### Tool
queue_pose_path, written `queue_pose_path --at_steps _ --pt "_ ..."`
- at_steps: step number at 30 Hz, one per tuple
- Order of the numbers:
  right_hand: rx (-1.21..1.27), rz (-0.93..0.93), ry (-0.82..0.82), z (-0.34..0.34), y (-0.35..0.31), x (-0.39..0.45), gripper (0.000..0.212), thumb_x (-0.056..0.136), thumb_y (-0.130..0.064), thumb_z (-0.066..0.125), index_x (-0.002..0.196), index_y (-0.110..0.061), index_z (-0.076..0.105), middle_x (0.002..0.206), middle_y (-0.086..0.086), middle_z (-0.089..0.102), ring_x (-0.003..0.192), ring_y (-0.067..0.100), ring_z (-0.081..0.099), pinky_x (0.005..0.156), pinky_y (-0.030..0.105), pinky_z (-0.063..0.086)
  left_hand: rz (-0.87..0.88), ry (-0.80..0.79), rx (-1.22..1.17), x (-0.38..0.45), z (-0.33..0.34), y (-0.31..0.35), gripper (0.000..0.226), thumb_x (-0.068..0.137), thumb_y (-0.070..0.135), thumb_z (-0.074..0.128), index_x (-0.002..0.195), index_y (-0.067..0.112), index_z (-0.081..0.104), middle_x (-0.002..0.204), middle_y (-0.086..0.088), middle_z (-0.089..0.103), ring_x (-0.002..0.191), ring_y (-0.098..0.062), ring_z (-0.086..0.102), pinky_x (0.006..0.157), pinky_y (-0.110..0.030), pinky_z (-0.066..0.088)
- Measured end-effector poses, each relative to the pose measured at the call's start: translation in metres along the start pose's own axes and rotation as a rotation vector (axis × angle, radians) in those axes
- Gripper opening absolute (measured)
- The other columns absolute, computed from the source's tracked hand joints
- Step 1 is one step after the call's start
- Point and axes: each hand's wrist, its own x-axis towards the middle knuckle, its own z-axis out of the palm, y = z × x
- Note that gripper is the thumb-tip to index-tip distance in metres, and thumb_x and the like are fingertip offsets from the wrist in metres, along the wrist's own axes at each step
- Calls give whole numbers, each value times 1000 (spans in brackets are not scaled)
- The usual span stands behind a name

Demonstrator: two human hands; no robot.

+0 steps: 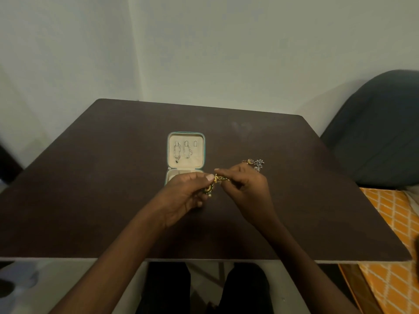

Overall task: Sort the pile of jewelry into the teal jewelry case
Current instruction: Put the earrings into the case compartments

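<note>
I see my left hand and right hand on bare forearms, no sleeves, with dark trousers below.

Teal, cream, gold and brown

The jewelry case has a teal rim and cream lining; the held piece is gold and green; the table dark brown; the cloth orange with white lattice.

Lighting is dim and even, with a greenish cast on the wall. The dark table shows only faint sheen near its far edge. Shadows are soft and weak. Detail is soft throughout; small items blur. Wide-angle bending is evident toward the frame edges.
</note>
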Motion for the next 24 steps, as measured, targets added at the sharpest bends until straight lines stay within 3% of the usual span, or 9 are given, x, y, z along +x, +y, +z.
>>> queue_pose_path --at_steps 3,8,12,15,19,24 --pt "-98 7 34 6 -4 0 28 78 -10 61 104 -14 71 72 1 56 68 1 43 61 3 32 0 13 21 -6 1 1 15 89 22 56 88 8 63 66 2 55 50 -2 48 49 -16 39" --pt "-220 -46 35 15 -10 -1 31 84 -20 49 107 -15 70 77 2 56 70 7 45 58 13 30 2 72 37 -8 -4 -1 16 88 21 58 92 8 65 75 -2 55 52 -2 48 51 -16 40" --pt "-109 -47 4 15 -12 -4 32 83 -21 53 111 -16 67 82 0 62 73 0 46 65 7 37 -29 90 -55 -5 -12 0 11 84 18 62 91 9 66 76 -2 59 47 -2 48 46 -13 40" --pt "67 -1 -55 15 -14 -7 32 83 -24 55 111 -14 66 87 2 64 73 8 54 67 15 45 -25 99 -45 -5 -17 1 9 85 13 62 91 8 66 78 -4 61 45 -2 49 43 -13 40" --pt "198 155 -118 16 -14 -6 20 84 -28 60 101 -20 66 90 2 62 70 9 56 63 22 48 29 132 182 -8 -21 2 12 84 15 64 92 7 66 76 -2 63 54 -3 50 48 -15 42" --pt "253 257 -205 20 -10 -2 8 82 -21 68 88 -18 65 72 -3 61 58 4 53 57 23 43 189 174 381 -10 -20 6 5 80 10 68 84 7 67 62 2 61 53 -2 53 47 -12 43"
